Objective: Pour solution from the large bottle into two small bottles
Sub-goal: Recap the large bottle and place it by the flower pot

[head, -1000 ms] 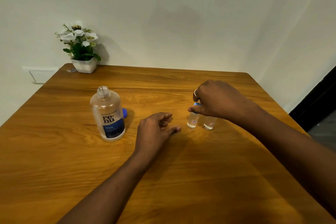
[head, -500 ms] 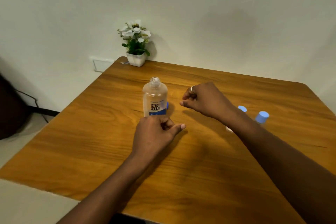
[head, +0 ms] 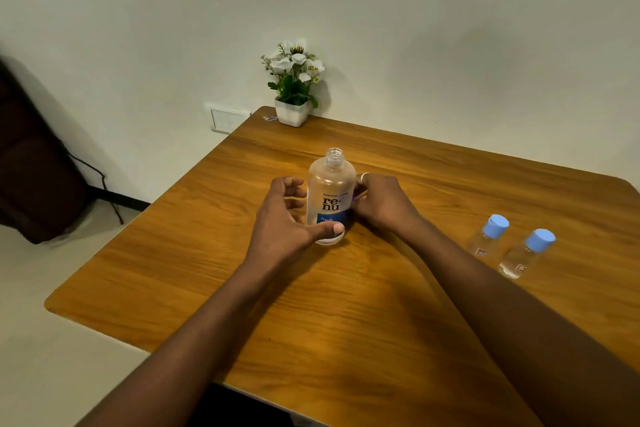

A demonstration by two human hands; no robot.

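Observation:
The large clear bottle (head: 330, 191) with a blue-and-white label stands upright and uncapped in the middle of the wooden table (head: 346, 305). My left hand (head: 284, 218) cups its left side. The thumb lies across the front of its base and the fingers are curled apart beside it. My right hand (head: 381, 201), wearing a ring, is tucked against the bottle's right rear with its fingers curled. A sliver of a blue cap (head: 352, 198) shows at its fingertips. Two small clear bottles (head: 486, 236) (head: 526, 253) with light blue caps stand at the right.
A white pot of white flowers (head: 294, 94) sits at the table's far corner against the wall. A wall socket (head: 225, 120) and a dark chair (head: 31, 163) with a cable are off the table's left side.
The view swung left. My right hand left the small bottles, which now stand capped, and moved behind the large bottle. My left hand moved forward to the bottle's side.

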